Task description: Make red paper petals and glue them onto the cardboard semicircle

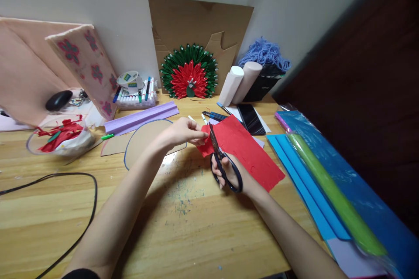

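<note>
My left hand (186, 133) pinches the left edge of a red paper sheet (248, 150) lying over the wooden table (183, 226). Black-handled scissors (222, 163) sit in my right hand (229, 173), fingers through the loops. Their blades point away from me and bite into the red sheet right beside my left fingertips. A round cardboard disc with a blue outline (147, 139) lies just under and left of my left hand.
A red-and-green paper rosette (190, 72) leans on cardboard (199, 22) at the wall. Marker set (135, 96), purple folded paper (140, 118), a bowl of red scraps (60, 136), a black cable (88, 209), a phone (251, 118) and blue and green sheets (327, 183) surround the work area.
</note>
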Motion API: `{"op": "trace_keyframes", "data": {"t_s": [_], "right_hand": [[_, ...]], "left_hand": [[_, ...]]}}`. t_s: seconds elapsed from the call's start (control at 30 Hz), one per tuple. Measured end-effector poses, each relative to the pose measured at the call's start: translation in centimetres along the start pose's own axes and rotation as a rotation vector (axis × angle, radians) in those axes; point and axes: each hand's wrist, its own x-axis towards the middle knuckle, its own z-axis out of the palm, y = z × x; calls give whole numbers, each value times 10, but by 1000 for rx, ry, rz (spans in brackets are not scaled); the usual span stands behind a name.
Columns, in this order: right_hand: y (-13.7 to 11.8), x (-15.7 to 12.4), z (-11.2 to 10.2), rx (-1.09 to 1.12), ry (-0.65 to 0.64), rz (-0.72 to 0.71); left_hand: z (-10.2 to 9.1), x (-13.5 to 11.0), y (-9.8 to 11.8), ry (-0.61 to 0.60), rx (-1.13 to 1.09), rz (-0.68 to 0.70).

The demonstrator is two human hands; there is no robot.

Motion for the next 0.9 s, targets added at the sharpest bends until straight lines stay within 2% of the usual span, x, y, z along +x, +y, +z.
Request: {"op": "trace_keyframes", "data": {"t_s": [0.27,0.4,0.57,0.67,0.73,0.8,0.87,0.9], "right_hand": [[-6,1,2,96,78,58],[-2,4,0,21,129,76],[5,5,-4,-45,154,45],[-3,2,-14,-64,180,-46],[-12,-1,-27,-181,284,-118],[-21,-3,-41,-483,494,-129],[-25,-2,-54,-865,713,-32],[-25,-1,-60,-1016,778,25]], "left_hand": [[-4,5,-4,8,20,35],[-6,7,-8,24,51,72],[-9,7,-9,28,47,87],[-9,5,-7,55,20,72],[-10,3,-5,58,3,75],[-9,-1,-3,42,8,108],[-8,-5,0,30,50,155],[-7,-7,3,32,77,173]]}}
